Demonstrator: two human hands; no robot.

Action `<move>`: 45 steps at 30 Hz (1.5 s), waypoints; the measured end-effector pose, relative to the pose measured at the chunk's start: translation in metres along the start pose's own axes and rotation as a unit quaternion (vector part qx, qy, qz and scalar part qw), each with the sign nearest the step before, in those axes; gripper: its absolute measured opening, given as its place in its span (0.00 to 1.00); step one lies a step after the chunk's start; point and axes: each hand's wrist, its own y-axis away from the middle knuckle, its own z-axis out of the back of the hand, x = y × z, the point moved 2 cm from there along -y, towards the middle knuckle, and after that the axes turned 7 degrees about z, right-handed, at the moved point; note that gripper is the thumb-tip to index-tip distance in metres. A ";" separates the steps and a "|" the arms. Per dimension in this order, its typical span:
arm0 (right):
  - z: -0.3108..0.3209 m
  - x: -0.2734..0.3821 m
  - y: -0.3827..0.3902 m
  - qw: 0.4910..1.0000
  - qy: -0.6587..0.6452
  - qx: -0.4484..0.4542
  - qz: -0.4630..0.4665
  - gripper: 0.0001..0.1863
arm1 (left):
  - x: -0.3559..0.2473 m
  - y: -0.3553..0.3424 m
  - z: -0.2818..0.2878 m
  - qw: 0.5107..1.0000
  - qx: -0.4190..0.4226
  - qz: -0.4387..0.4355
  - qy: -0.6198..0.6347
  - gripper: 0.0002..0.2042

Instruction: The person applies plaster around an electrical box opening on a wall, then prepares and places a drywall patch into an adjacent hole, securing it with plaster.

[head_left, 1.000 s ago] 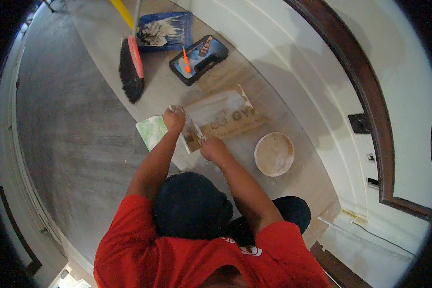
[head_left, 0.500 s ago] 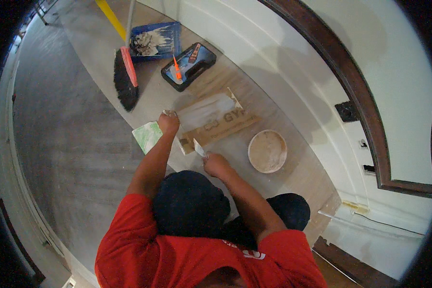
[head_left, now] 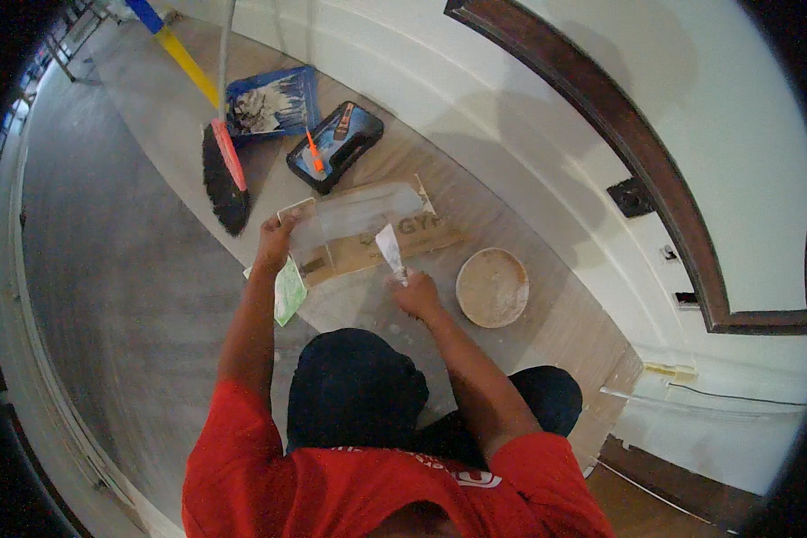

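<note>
My left hand (head_left: 275, 240) grips a small pale flat piece (head_left: 294, 213) at the left end of a brown printed paper or cardboard sheet (head_left: 386, 252), which has a whitish layer (head_left: 354, 208) over its upper part. A green-and-white flat piece (head_left: 288, 296) lies on the floor below that hand, partly hidden by the forearm. My right hand (head_left: 412, 291) is closed on a putty knife (head_left: 388, 247), its white-smeared blade pointing up over the sheet. A round white container (head_left: 492, 287) with beige material inside sits to the right of this hand.
A broom (head_left: 227, 175), a blue dustpan (head_left: 290, 85) holding debris and a black case (head_left: 357, 143) with an orange-handled tool (head_left: 316, 157) on it lie beyond the sheet. A white panelled wall (head_left: 565, 152) with dark trim runs along the right.
My left hand has moved left with the pale piece. My right hand has drawn the knife away from it and turned the blade upward. The whole view has shifted slightly.
</note>
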 end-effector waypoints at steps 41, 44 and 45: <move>0.210 0.059 0.033 0.967 -0.205 -0.050 0.142 0.46 | -0.148 0.058 -0.295 0.675 0.595 -0.009 0.436 0.41; 0.228 0.036 0.074 0.964 -0.184 -0.055 0.182 0.52 | -0.142 0.092 -0.328 0.710 0.607 -0.015 0.357 0.41; 0.232 0.032 0.082 0.966 -0.155 -0.065 0.198 0.54 | -0.145 0.100 -0.339 0.709 0.620 -0.012 0.336 0.41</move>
